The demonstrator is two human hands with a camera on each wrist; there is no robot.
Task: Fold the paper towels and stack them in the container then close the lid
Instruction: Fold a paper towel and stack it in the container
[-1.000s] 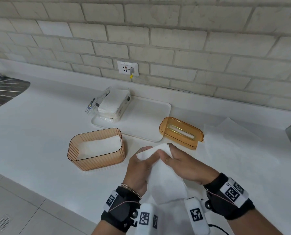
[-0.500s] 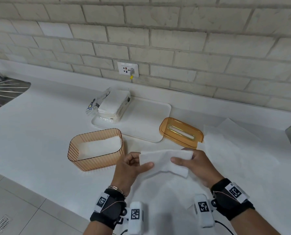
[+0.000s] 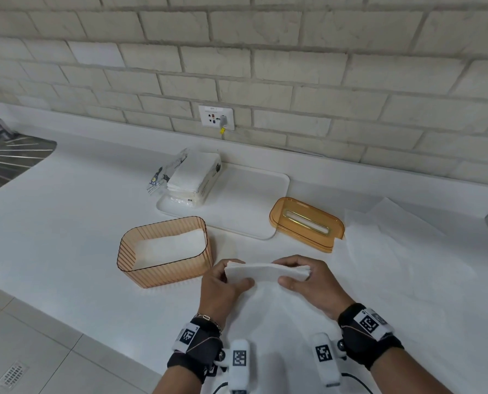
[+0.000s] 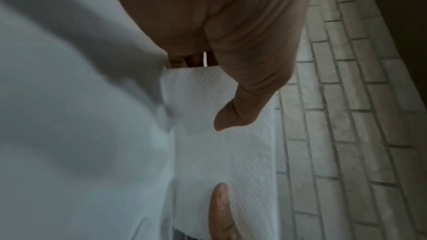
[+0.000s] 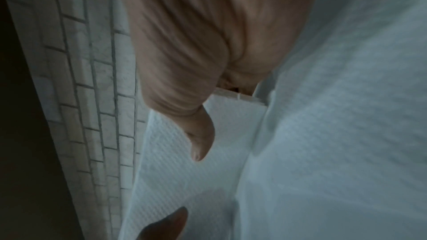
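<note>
Spanning both hands, folded paper towel (image 3: 265, 273) pinched under thumbs.

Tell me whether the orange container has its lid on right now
Off. The container stands open-topped with white paper inside, and the lid lies apart on the counter, beside the white tray.

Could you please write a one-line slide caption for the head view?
Both hands, left hand and right hand, pinch a folded white paper towel beside the open ribbed amber plastic container.
</note>
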